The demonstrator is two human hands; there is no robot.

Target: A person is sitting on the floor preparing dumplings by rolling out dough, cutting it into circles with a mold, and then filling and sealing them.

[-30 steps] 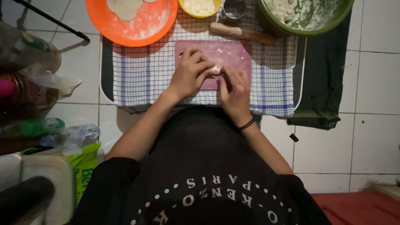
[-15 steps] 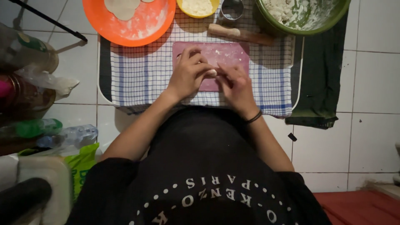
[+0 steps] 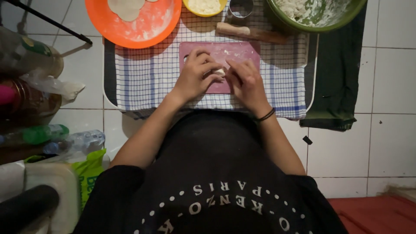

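A small pale piece of dough (image 3: pixel 220 72) sits between the fingertips of both my hands over a pink cutting board (image 3: pixel 242 51). My left hand (image 3: pixel 197 76) curls around its left side, and my right hand (image 3: pixel 245 80), with a dark band at the wrist, pinches it from the right. The board lies on a blue-and-white checked cloth (image 3: pixel 143 82) spread on the white tiled floor. Most of the dough is hidden by my fingers.
Beyond the board stand an orange plate (image 3: pixel 147 26) with flat dough rounds, a yellow bowl (image 3: pixel 203 6), a metal ring cutter (image 3: pixel 241 8), a wooden rolling pin (image 3: pixel 251 33) and a green bowl (image 3: pixel 312 15) of filling. A dark cloth (image 3: pixel 338 73) lies right; bottles and bags crowd the left.
Both hands have stayed on the dough over the pink board, with only small shifts of the fingers. The view has tilted slightly.
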